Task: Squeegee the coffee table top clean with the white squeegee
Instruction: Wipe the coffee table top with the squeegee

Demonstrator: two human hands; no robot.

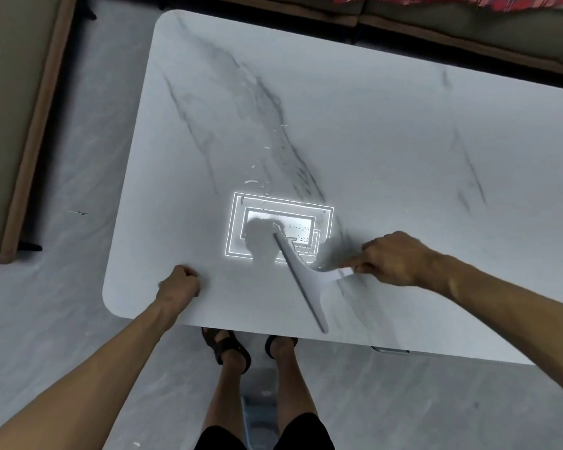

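Note:
The white squeegee (306, 280) lies blade-down on the white marble coffee table top (387, 141), its long blade running diagonally from the middle toward the near edge. My right hand (394, 258) grips its short handle from the right. My left hand (179, 284) rests as a fist on the table near the front left corner, holding nothing. Small water droplets (257, 177) and streaks glisten on the surface beyond the blade, beside a bright reflection of a ceiling light (238, 222).
A sofa (468, 30) with a red plaid cloth (468, 1) runs along the table's far side. Another seat (10, 118) stands at the left. My sandalled feet (228, 349) stand on the grey floor at the table's near edge.

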